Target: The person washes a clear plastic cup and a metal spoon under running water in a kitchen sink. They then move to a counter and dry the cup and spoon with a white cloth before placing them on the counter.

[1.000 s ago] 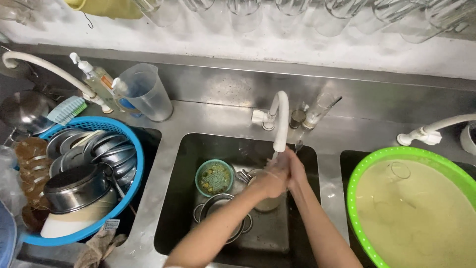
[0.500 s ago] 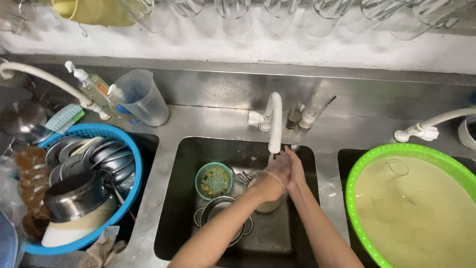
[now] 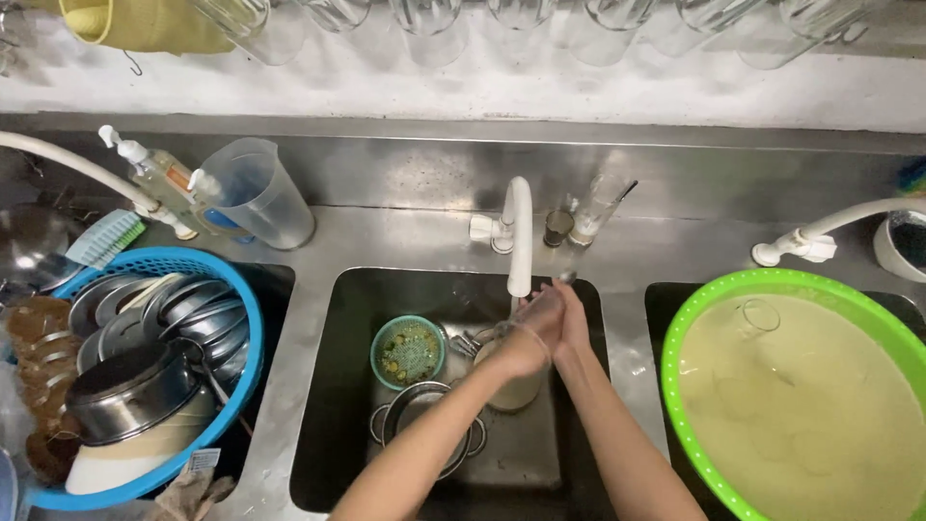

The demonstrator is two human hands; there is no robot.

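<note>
Pump soap bottle point(image 3: 162, 181) — orange label, apparently — stands behind the blue basket point(image 3: 246, 318).

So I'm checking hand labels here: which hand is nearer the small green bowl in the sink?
Left. The left hand is just right of the green bowl; the right hand is pressed against the left hand's far side.

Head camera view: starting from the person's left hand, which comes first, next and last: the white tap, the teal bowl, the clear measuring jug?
From the left hand:
1. White tap, its spout just above the hand.
2. Teal bowl, in the same sink, on the hand's left.
3. Clear measuring jug, on the counter, far back left.
</note>
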